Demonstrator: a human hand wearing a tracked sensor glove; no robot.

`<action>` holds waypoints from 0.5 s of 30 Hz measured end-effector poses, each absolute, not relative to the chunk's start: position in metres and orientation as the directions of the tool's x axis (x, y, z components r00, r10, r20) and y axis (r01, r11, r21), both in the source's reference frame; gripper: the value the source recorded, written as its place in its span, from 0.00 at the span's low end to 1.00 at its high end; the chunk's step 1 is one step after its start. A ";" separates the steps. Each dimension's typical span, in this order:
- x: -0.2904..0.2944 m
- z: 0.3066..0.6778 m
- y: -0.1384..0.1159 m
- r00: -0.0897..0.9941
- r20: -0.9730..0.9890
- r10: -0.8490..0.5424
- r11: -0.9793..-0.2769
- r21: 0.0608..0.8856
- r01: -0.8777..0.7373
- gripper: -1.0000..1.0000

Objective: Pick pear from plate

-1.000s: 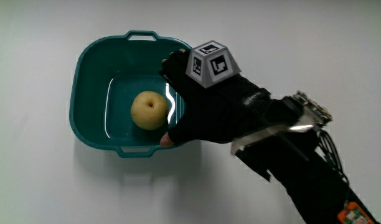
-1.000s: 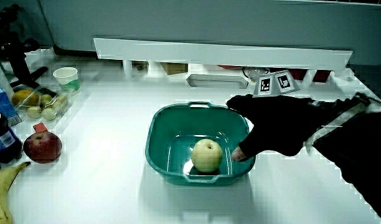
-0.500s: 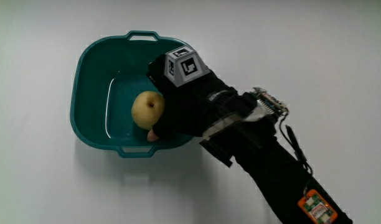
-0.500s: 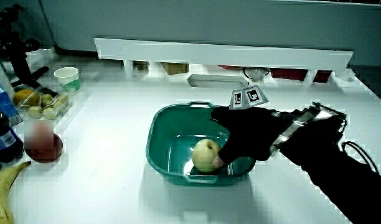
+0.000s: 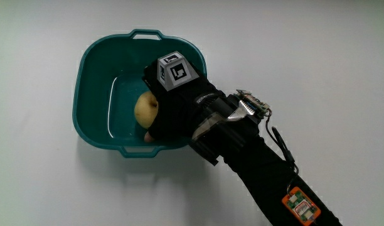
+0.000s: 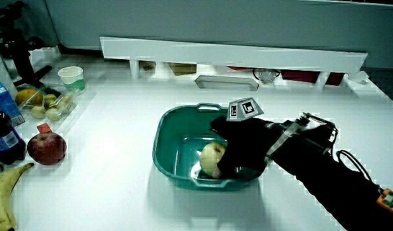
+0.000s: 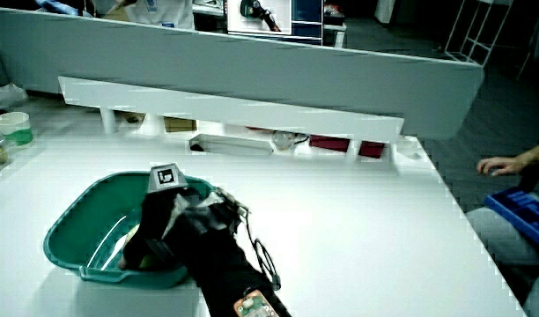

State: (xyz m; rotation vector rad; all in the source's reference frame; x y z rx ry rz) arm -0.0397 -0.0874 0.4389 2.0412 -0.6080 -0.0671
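A yellow pear (image 5: 142, 108) lies in a teal basin with handles (image 5: 91, 69), not on a flat plate. The hand (image 5: 170, 107) reaches into the basin, with its fingers curled over the pear's side and the thumb under the pear's nearer edge. About half of the pear shows past the glove. In a side view the pear (image 6: 209, 156) rests on the basin (image 6: 171, 135) floor with the hand (image 6: 241, 151) wrapped against it. In a side view the hand (image 7: 168, 224) and forearm hide the pear inside the basin (image 7: 76, 229).
A red apple (image 6: 46, 147), a banana (image 6: 2, 199) and a dark bottle (image 6: 7, 138) lie at the table's edge. A clear tray of small fruit (image 6: 45, 106) and a paper cup (image 6: 71, 78) stand nearer the low partition (image 6: 228, 54).
The hand has moved from the basin's rim down into the basin and closed around the pear. The pear has stayed in place on the basin floor.
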 end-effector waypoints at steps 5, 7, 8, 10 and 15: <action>-0.039 0.444 -0.085 0.871 0.205 -0.446 -0.406 0.821 -0.401 0.50; -0.038 0.446 -0.085 0.871 0.210 -0.444 -0.416 0.813 -0.408 0.50; -0.039 0.446 -0.085 0.871 0.203 -0.448 -0.411 0.818 -0.403 0.50; -0.039 0.446 -0.085 0.872 0.214 -0.441 -0.415 0.812 -0.409 0.50; -0.039 0.449 -0.084 0.870 0.211 -0.446 -0.408 0.817 -0.408 0.50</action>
